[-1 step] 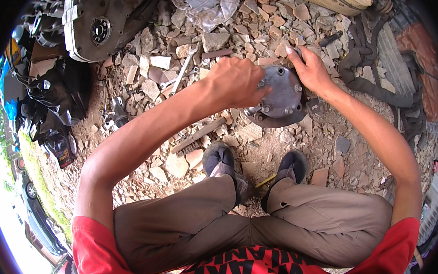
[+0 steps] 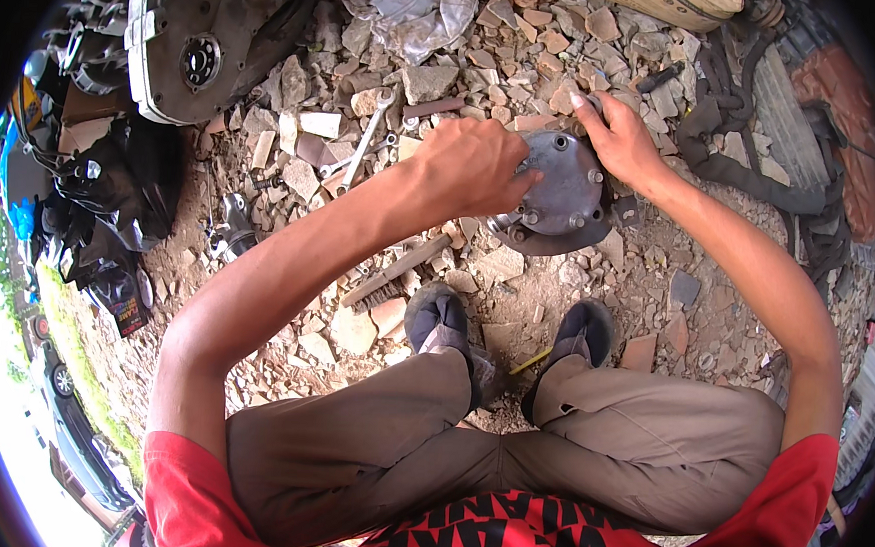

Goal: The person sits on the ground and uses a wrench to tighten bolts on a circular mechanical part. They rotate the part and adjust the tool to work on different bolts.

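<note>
A grey metal housing [image 2: 563,186] with a flat, bolted cover lies on the rubble beyond my feet. Several bolt heads stand along the cover's near and right edges, and a dark bolt hole shows at its far edge. My left hand [image 2: 474,165] is closed over the housing's left side, its thumb or a fingertip resting on the cover. At the far right edge, my right hand [image 2: 616,136] grips the housing with the thumb upward; its other fingers are mostly hidden behind the rim. Left of the housing, a combination wrench [image 2: 368,139] lies on the stones near my left forearm.
A large metal casing [image 2: 205,59] stands at the far left, beside black plastic bags [image 2: 112,193]. A crumpled clear plastic bag [image 2: 413,11] lies at the far side. Dark straps [image 2: 735,161] are at the right. A wire brush [image 2: 398,271] lies near my left shoe [image 2: 437,319].
</note>
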A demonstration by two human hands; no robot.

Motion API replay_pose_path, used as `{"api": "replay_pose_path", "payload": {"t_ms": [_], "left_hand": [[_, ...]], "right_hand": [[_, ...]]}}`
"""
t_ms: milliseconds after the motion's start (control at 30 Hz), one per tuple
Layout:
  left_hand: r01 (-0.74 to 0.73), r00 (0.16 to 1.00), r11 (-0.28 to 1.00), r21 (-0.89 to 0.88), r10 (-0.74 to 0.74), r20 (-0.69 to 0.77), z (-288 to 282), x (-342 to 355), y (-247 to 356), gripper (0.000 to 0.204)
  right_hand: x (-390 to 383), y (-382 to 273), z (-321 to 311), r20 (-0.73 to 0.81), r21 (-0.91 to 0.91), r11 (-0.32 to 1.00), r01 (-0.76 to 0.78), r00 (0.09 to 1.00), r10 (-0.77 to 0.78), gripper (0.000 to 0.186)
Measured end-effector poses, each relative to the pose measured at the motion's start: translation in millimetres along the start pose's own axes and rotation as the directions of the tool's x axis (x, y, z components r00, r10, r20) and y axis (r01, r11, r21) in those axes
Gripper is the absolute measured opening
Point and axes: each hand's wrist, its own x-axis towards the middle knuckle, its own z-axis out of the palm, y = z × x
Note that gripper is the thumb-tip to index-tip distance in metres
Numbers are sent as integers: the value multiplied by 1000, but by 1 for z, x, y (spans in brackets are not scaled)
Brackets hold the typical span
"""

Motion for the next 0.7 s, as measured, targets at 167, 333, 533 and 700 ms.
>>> {"api": "replay_pose_path", "payload": {"t_ms": [167, 333, 533, 700], "left_hand": [[68, 996, 998, -3, -67, 61, -5, 0, 8, 49], [30, 998, 998, -62, -34, -56, 1, -4, 3, 47], [74, 996, 997, -36, -72, 55, -4, 0, 3, 49], [87, 996, 994, -69, -87, 8, 1, 0, 2, 45]], "right_hand": [[0, 1, 0, -15, -38, 999, 0, 1000, 0, 46], [-1, -5, -1, 4, -27, 1000, -15, 1000, 15, 48], [0, 0, 0, -2, -29, 999, -21, 1000, 21, 53], [1, 3, 2, -15, -27, 1000, -10, 1000, 9, 53]]}}
